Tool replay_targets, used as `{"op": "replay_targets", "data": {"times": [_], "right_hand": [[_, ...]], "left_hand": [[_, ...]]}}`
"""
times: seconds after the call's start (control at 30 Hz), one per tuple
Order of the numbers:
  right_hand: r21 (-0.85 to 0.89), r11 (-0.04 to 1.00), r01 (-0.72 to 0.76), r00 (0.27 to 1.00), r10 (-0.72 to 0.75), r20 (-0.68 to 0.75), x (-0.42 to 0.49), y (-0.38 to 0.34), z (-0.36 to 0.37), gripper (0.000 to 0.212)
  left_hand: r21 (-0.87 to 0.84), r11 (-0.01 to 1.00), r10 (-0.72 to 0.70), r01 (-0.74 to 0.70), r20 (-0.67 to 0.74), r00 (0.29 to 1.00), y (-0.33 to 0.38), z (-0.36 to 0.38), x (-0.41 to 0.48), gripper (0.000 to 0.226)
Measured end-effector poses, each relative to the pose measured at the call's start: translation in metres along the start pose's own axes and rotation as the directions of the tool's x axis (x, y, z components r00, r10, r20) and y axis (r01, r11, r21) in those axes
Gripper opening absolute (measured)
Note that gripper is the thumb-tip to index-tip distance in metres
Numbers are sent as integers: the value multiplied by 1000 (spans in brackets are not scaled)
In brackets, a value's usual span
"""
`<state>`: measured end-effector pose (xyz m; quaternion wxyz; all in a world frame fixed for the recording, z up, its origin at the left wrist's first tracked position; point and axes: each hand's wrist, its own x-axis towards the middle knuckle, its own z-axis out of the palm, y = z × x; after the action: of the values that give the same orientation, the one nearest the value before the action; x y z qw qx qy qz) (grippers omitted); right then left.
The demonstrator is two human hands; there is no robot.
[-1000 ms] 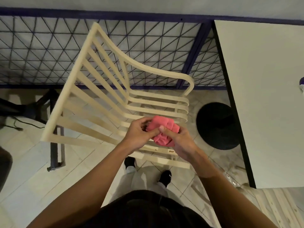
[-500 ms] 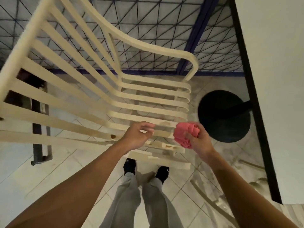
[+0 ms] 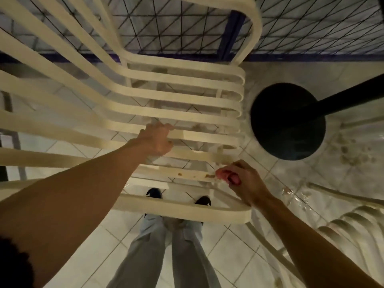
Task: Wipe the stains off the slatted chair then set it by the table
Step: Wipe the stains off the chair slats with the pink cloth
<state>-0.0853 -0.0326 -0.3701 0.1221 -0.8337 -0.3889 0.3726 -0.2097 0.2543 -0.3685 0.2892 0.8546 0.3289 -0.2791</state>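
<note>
I log the left grip (image 3: pixel 158 140) curled round a seat slat of the slatted chair (image 3: pixel 182 96); it stands on the tiled floor (image 3: pixel 228 246) beside a black pedestal base (image 3: pixel 287 121). The right grip (image 3: pixel 243 181) pinches a pink cloth (image 3: pixel 225 175) against the stained front slat.

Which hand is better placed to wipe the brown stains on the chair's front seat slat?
Right. The right hand holds the pink cloth beside those stains; the left hand has no cloth and grips a slat of the chair farther back.
</note>
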Motion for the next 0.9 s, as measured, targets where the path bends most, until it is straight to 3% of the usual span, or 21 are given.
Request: {"op": "replay_targets", "data": {"times": [0.13,0.27,0.53,0.7,0.9], "right_hand": [[39,999,-38,999,37,28,5,8,0,22],[135,986,-93,988,75,132,4,6,-8,26],[183,976,-120,991,108,77,14,-4,-4,18],[10,993,-115,990,114,82,22,-10,0,14],[-92,994,-56,995,64,82,24,-22,2,8]], "left_hand": [[112,994,11,-14,28,1000,-15,4,13,54],[76,997,12,-9,-32,999,-25,4,18,57],[62,998,-11,13,-33,999,-31,21,18,63],[47,999,-8,10,-33,999,-31,23,20,63],[201,979,-8,17,-45,999,-34,27,19,61]]}}
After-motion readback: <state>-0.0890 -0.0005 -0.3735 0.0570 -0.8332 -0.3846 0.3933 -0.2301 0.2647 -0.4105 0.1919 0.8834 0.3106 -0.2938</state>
